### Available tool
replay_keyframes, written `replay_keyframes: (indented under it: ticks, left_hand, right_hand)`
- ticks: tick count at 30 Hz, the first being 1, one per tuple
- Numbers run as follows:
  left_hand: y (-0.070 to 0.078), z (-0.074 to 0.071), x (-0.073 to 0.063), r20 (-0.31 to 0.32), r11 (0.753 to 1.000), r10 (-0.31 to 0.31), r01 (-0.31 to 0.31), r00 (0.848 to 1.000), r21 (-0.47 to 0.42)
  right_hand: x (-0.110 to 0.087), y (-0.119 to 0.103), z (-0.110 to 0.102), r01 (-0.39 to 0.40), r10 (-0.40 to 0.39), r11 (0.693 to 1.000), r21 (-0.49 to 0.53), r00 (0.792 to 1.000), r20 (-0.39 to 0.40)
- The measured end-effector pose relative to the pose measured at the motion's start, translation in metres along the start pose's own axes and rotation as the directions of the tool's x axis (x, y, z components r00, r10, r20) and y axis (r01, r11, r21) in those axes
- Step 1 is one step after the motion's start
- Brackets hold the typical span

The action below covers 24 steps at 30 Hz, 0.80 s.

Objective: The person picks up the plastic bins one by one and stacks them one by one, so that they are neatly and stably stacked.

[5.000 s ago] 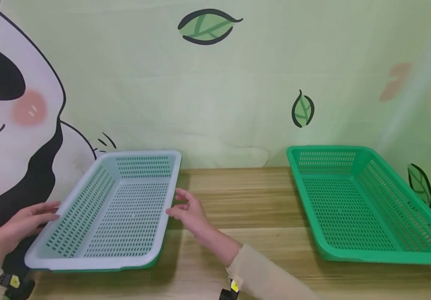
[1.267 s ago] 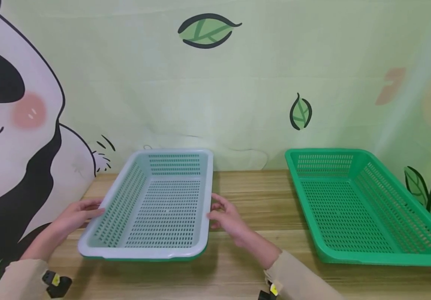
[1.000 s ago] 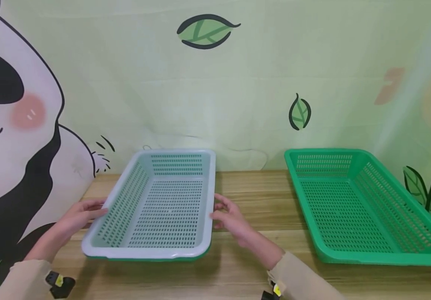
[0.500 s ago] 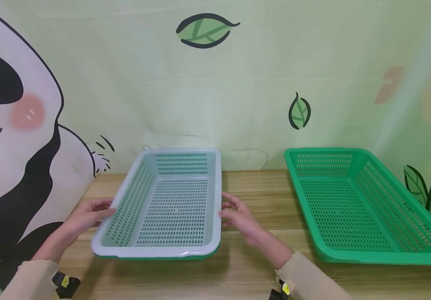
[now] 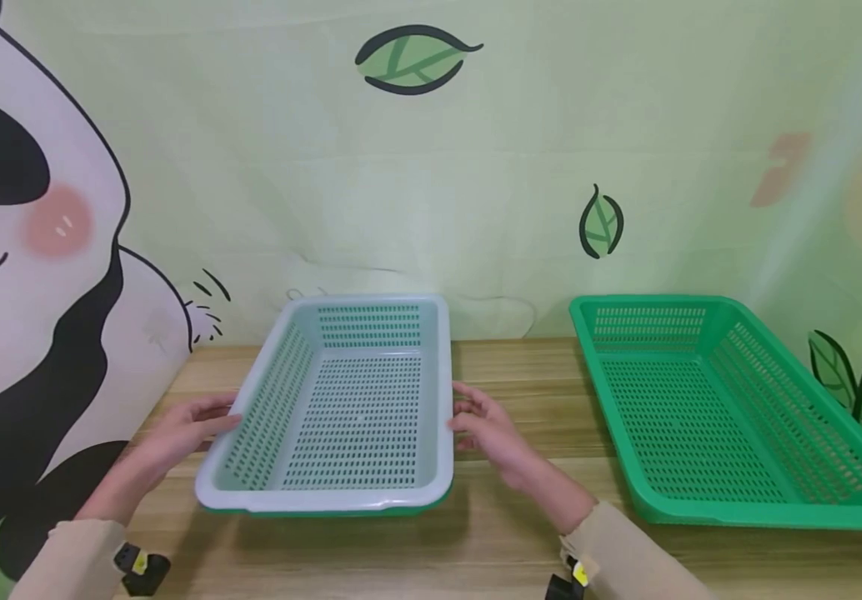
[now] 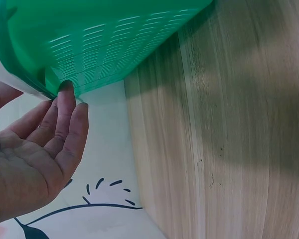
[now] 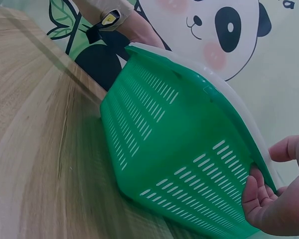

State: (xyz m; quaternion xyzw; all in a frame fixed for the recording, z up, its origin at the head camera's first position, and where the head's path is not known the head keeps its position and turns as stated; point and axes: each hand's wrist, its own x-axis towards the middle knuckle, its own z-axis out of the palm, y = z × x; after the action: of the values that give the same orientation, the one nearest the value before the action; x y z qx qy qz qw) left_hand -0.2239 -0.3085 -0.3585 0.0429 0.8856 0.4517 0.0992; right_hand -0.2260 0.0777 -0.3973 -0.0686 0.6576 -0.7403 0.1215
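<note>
A pale bluish-white plastic basket [image 5: 359, 417] with slotted walls is in the middle left of the head view. Green slotted plastic [image 7: 154, 144] shows outside and below its white rim, like a second basket nested around it. My left hand [image 5: 183, 435] grips the left rim, thumb on top; the left wrist view shows its fingers [image 6: 65, 122] under the edge. On the opposite side my right hand [image 5: 493, 433] holds the right rim the same way, its fingers [image 7: 256, 191] curled beneath the lip. Nothing lies inside the basket.
A separate green slotted basket [image 5: 701, 425] stands to the right on the wooden table [image 5: 521, 400]. Behind the table hangs a pale green backdrop [image 5: 491, 150] with a panda and leaves printed on it.
Held in both hands, the white basket with the green around it has moved right from the far left over these seconds, a little further in the last half second. The right-hand green basket stays put.
</note>
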Motion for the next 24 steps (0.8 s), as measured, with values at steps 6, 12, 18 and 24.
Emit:
replay_keyframes:
  ticks: [6,12,18,24]
  left_hand:
    - [0.004,0.003,0.001,0.003,1.000,-0.012,0.012,1.000,-0.007]
    - [0.005,0.005,0.004,0.015,1.000,-0.028,0.028,1.000,-0.013]
    - [0.005,0.007,0.006,0.021,1.000,-0.012,0.012,1.000,-0.022]
    - [0.005,0.009,0.006,0.021,1.000,-0.003,0.004,1.000,-0.030]
  right_hand:
    - [-0.001,-0.001,-0.003,0.001,-0.001,1.000,-0.001,1.000,-0.002]
    - [-0.002,-0.001,-0.008,-0.004,0.004,1.000,-0.005,1.000,-0.006]
    - [-0.003,-0.003,-0.011,-0.004,0.004,1.000,-0.009,1.000,-0.008]
    - [-0.004,-0.004,-0.012,-0.006,0.006,1.000,-0.015,1.000,-0.026]
